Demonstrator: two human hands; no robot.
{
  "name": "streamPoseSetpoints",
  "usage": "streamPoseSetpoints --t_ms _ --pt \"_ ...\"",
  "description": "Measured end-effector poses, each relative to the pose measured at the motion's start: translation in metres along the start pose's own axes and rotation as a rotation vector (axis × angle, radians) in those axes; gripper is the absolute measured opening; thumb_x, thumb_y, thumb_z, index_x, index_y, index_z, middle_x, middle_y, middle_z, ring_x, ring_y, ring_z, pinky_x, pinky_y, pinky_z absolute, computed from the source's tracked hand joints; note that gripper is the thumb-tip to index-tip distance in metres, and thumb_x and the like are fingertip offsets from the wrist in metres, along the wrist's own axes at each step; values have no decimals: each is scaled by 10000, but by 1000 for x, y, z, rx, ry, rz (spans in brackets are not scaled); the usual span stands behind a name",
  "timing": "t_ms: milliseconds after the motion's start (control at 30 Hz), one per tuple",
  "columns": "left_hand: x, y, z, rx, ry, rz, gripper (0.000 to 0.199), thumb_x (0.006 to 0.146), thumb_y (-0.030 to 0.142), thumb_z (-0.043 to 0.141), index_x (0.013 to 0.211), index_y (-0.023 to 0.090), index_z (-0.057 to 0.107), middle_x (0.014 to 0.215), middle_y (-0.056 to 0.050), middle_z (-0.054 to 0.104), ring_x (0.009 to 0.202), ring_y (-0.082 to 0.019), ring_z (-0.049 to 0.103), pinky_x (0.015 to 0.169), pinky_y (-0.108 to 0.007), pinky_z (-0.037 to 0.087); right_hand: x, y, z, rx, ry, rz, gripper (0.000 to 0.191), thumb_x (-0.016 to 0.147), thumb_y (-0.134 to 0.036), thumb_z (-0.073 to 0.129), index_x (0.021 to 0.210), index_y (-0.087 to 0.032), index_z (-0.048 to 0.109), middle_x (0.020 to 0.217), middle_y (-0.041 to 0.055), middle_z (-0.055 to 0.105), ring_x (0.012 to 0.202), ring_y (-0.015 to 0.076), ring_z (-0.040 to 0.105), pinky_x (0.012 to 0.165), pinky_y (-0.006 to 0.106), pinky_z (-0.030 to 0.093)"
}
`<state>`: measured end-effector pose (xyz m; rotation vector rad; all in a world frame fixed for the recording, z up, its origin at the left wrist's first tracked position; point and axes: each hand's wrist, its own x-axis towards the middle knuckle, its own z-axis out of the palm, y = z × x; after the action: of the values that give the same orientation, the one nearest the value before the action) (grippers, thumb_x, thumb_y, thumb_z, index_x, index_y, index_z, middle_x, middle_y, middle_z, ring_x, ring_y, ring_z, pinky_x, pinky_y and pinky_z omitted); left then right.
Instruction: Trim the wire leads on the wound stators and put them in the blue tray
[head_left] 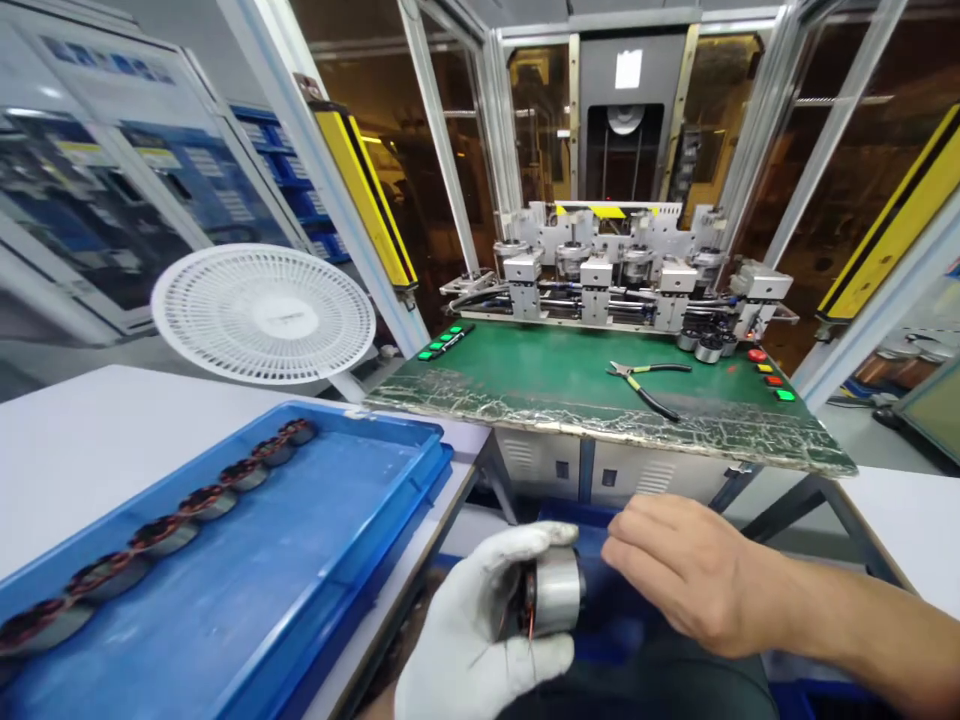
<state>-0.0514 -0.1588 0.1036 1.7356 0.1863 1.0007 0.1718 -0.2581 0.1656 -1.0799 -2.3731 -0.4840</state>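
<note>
My left hand (480,630), in a white glove, is wrapped round a motor stator (557,592). The stator has a smooth silver metal ring, with copper windings and thin wire ends on the side facing my palm. To its right is my bare right hand (690,570), apart from the ring, with its fingers curled and pressed together. Whatever its fingertips pinch, if anything, is hidden. Beyond both hands, diagonal cutting pliers (637,385) with black and yellow handles lie splayed on the green worktop (536,360).
A blue tray (300,540) on the left holds a row of stators (206,502). At the back of the worktop stands a clamping machine (596,280), with several stators (707,347) at its right end. Yellow light curtains (367,195) flank it. A white fan (262,315) stands left.
</note>
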Motion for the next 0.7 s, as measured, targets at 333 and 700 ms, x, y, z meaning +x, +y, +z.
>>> streamPoseSetpoints --t_ms 333,700 --pt "5 -8 -9 291 201 228 591 770 69 759 1292 300 607 1353 -81 635 1250 -218 625 1050 -305 542 9 -21 35 308 365 210 375 903 -353 712 1166 -110 601 943 113 653 854 180 616 717 309 556" --pt "2 -4 -3 -200 282 -107 491 692 296 887 1150 311 709 1233 -53 728 1107 -210 707 943 -243 578 23 -44 77 780 719 661 140 903 -122 630 799 -197 688 722 6 616 703 118 593 631 230 507"
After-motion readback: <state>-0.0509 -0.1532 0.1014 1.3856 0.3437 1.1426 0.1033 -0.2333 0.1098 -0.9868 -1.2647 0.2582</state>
